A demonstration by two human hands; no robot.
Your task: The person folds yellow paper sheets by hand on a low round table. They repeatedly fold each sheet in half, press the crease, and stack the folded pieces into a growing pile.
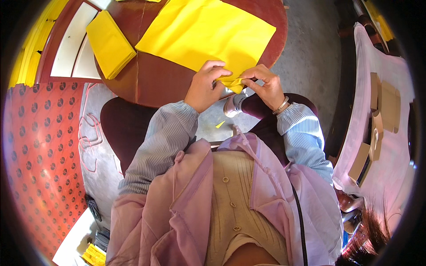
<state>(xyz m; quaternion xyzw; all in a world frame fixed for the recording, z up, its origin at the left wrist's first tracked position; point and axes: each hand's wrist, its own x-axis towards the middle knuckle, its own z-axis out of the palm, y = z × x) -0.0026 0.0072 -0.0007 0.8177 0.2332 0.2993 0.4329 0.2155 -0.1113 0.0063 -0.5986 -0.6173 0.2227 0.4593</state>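
A large yellow sheet [208, 33], either paper or thin cloth, lies flat on the round brown-red table [164, 84]. Its near corner hangs over the table edge and is crumpled into small folds. My right hand [267, 87] pinches that corner between thumb and forefinger. On the other side of the same corner, my left hand [205, 88] is curled, with thumb and fingertips closed on the folds. To the left on the table rests a folded stack [110, 44] of the same yellow material.
A pink-covered table [395, 155] with opened brown cardboard boxes [376, 133] stands at right. Red patterned sheeting [46, 155] and a pink cord [91, 133] are at left. A small yellow scrap [220, 124] lies on the floor between my legs.
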